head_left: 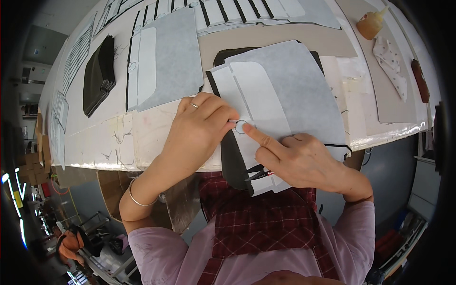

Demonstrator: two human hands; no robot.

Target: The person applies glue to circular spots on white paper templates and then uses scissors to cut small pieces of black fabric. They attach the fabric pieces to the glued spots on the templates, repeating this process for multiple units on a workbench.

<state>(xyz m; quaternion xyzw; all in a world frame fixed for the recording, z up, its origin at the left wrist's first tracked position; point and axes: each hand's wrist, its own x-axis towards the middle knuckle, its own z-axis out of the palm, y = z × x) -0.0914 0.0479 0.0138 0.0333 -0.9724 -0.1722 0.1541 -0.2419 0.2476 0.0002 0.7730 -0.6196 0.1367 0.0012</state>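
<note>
In the centre of the frame, a grey-and-white fabric panel [311,90] lies at a slant before me, partly on top of a black piece [232,159], its lower end reaching past the near edge of the white tabletop [116,147]. My left hand [199,128] comes in over the panel's left edge with thumb and forefinger pinched together; a small pale bit [232,120] shows at their tips, too small for me to name. Just beside it, my right hand [301,161] sets an extended forefinger on a small round outline [240,127] near that same edge. Its other fingers are curled around a pair of snips [259,175], whose dark blades stick out toward the left, below my palm.

A similar panel [175,57] lies at the upper left of centre, and a stack of black pieces [99,78] sits farther left. Along the top of the frame runs a row of pale panels with black strips [232,12]. At the upper right are an amber squeeze bottle [369,26] and, just below it, a dotted white cloth [391,66]. I'm wearing a dark red plaid apron [266,228].
</note>
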